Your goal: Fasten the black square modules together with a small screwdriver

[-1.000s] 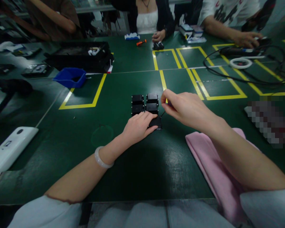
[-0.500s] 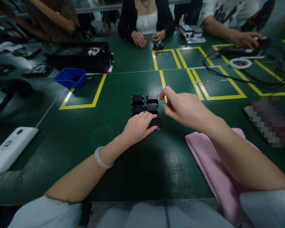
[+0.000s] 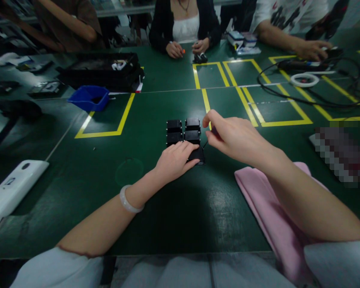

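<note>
Black rectangular blocks [image 3: 192, 137] with small shiny metal studs along their sides stand on the table in two close columns. My left hand [image 3: 177, 160], with a pale bracelet at the wrist, lies over the nearest blocks. Its fingers and thumb hold the near right block [image 3: 198, 155] against the table and hide part of it. To the right of the blocks is my right hand [image 3: 225, 132], closed in a pinch on a thin dark rod-like tool [image 3: 205, 145]. The tool's tip points down at the near right block's side; most of its upper part is hidden in the fingers.
A pink cloth [image 3: 258, 192] lies under my right forearm. A white device [image 3: 16, 186] is at the left, a blue bin [image 3: 88, 99] and black trays [image 3: 102, 72] behind it. Cables [image 3: 306, 103] lie far right. Several people sit across the green table [image 3: 156, 108].
</note>
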A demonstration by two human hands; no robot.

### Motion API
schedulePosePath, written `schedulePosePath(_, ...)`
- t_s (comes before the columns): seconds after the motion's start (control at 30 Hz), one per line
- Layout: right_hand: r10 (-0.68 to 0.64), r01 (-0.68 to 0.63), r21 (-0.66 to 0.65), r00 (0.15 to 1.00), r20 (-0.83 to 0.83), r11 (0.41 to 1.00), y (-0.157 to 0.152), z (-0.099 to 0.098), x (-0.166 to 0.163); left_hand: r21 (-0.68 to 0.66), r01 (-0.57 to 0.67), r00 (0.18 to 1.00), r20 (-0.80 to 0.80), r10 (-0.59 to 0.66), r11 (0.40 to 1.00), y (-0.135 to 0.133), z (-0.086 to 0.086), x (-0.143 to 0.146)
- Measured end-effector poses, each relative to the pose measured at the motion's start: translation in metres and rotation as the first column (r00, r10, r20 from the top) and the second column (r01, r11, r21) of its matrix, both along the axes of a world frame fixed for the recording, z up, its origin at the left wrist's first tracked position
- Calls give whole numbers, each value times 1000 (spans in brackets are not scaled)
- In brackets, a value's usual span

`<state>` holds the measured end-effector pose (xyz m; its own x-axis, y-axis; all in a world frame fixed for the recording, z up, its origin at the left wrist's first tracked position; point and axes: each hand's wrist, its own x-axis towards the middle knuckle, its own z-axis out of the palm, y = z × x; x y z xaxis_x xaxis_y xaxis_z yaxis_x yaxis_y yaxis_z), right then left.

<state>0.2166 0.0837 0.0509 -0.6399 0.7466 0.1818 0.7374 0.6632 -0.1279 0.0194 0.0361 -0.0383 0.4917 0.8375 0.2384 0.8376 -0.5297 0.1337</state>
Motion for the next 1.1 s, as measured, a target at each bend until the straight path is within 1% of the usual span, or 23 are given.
schedulePosePath(0.17, -28, 26, 27, 998, 55, 999, 0, 1, -1, -4, 1, 1000, 0, -1, 1000, 0, 0, 0)
schedulePosePath(0.37, -5, 5, 2, 1000, 2, 1000, 0, 0, 0, -1, -1, 1000, -10, 0, 1000, 0, 1, 0)
schedulePosePath(0.53, -22, 21, 30, 998, 50, 999, 0, 0, 0, -6, 3, 1000, -8, -3, 1000, 0, 1, 0)
schedulePosePath(0.77, -11, 11, -4, 1000, 7, 1000, 0, 0, 0, -3, -4, 1000, -9, 4, 1000, 0, 1, 0)
schedulePosePath(0.97, -20, 19, 19, 998, 51, 1000, -1, 2, 0, -7, -5, 1000, -4, 5, 1000, -1, 1, 0)
schedulePosePath(1.1, -14, 13, 16, 999, 35, 1000, 0, 1, -1, -12, -5, 1000, 0, 5, 1000, 0, 1, 0)
